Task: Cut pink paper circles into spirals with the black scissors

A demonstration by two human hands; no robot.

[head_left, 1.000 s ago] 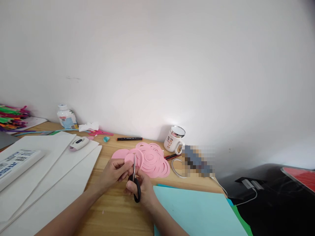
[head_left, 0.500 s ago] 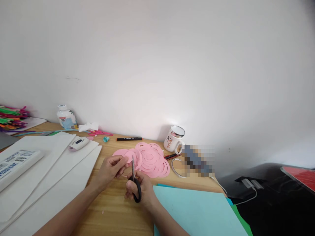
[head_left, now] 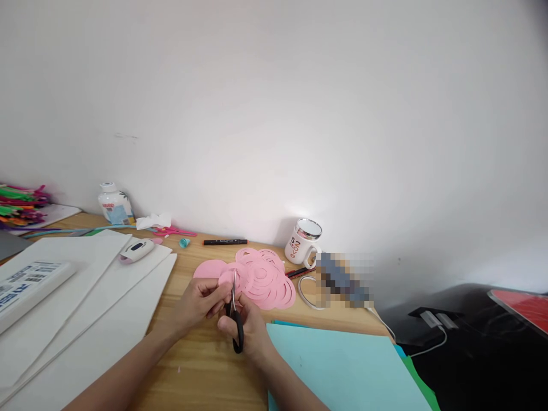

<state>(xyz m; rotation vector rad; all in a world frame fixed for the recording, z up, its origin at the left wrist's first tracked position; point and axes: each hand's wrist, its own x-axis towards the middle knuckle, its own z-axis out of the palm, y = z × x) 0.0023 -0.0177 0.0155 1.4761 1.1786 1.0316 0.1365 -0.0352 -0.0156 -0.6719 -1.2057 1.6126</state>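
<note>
Desk [head_left: 201,371], scissors [head_left: 238,334] in right hand [head_left: 254,334] near turquoise paper's edge [head_left: 268,374]

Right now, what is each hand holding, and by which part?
The right hand holds scissors by the black handles; the left hand pinches a pink paper piece by its near edge.

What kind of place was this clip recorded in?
Probably a craft desk against a wall, perhaps at home. The signs are the cut pink paper circles, the black-handled scissors and the colored pipe cleaners; whether it is a home isn't certain.
</note>
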